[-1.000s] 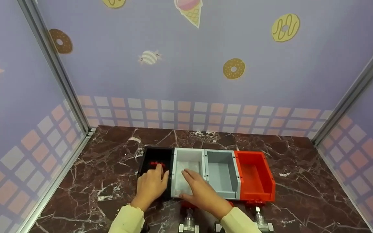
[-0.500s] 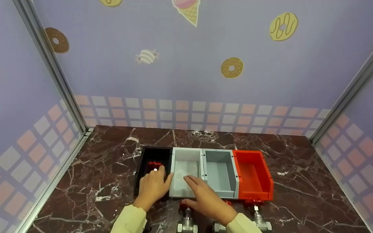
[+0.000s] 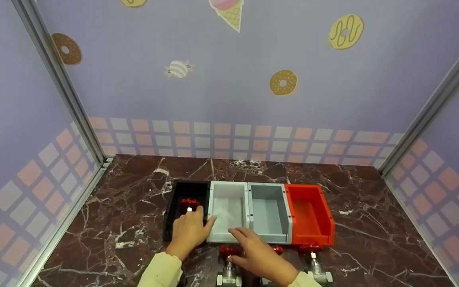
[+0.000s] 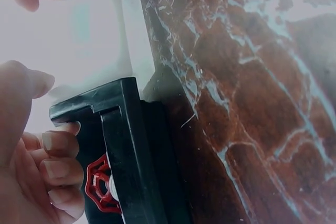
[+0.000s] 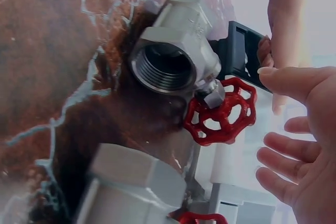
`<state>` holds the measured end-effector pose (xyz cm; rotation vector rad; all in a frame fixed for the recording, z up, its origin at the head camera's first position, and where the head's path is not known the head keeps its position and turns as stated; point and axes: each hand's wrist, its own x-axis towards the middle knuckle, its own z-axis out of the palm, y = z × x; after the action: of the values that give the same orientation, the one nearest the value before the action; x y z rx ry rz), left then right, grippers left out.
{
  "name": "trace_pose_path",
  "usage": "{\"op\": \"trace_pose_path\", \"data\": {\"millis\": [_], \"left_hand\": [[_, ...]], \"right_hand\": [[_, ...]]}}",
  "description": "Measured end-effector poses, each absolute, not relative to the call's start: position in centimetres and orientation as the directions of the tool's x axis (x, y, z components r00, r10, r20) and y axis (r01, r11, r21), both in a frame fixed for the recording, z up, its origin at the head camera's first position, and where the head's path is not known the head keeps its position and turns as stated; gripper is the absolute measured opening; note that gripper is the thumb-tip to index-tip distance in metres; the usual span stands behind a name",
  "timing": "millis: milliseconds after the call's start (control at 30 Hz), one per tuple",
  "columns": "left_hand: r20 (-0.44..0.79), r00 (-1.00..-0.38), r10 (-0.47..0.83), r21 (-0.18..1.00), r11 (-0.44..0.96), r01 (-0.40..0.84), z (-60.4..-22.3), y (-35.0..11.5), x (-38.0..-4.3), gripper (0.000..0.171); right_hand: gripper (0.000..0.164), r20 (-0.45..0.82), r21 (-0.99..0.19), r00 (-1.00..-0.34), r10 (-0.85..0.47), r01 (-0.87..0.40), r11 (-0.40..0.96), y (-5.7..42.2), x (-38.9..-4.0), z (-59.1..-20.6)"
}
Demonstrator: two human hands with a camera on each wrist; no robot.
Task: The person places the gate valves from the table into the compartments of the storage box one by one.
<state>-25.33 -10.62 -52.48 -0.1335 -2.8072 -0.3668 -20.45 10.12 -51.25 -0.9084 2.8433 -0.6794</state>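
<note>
My left hand (image 3: pixel 191 231) reaches over the near part of the black bin (image 3: pixel 169 211), fingers loosely bent and thumb apart. Inside that bin lies a valve with a red handwheel (image 3: pixel 189 202); in the left wrist view the wheel (image 4: pixel 100 187) shows beside my fingertips, not gripped. My right hand (image 3: pixel 257 255) hovers with parted fingers in front of the white bin (image 3: pixel 229 185). Just beside it is a metal valve (image 3: pixel 229 277) with a red handwheel. The right wrist view shows this valve's threaded mouth and its wheel (image 5: pixel 224 111), with a gap to my fingers.
A grey bin (image 3: pixel 267 215) and a red bin (image 3: pixel 327 221) continue the row rightward. Another valve (image 3: pixel 320 276) stands before the red bin, and one more is partly hidden behind my right hand. Patterned walls enclose the dark marble-look tabletop (image 3: pixel 134 207).
My left hand has drawn slightly back from the valve in the black bin, showing more of its red wheel. My right hand has moved nearer the valves in front of the bins.
</note>
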Motion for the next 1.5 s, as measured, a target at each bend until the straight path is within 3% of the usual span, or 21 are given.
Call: {"op": "trace_pose_path", "data": {"millis": [233,500,900,1500], "left_hand": [[0.313,-0.948,0.048,0.225,0.966,0.123,-52.7,-10.4,-25.5,0.049],[0.319,-0.946,0.060,0.189,0.974,0.126,-52.9,-10.2,-25.7,0.050],[0.313,-0.949,0.032,0.183,0.979,0.094,-53.2,-9.7,-25.7,0.044],[0.345,-0.936,0.063,0.114,0.987,0.109,-53.3,-9.2,-25.6,0.039]], "right_hand": [[0.069,0.043,-0.410,-0.809,-0.586,-0.549,0.728,10.0,-19.8,-52.0],[0.090,0.018,-0.408,-0.774,-0.632,-0.583,0.703,10.2,-19.0,-52.9],[0.103,0.001,-0.383,-0.709,-0.705,-0.651,0.655,11.1,-18.8,-53.7],[0.108,0.063,-0.092,-0.701,-0.710,-0.713,0.695,10.3,-18.5,-54.2]]}}
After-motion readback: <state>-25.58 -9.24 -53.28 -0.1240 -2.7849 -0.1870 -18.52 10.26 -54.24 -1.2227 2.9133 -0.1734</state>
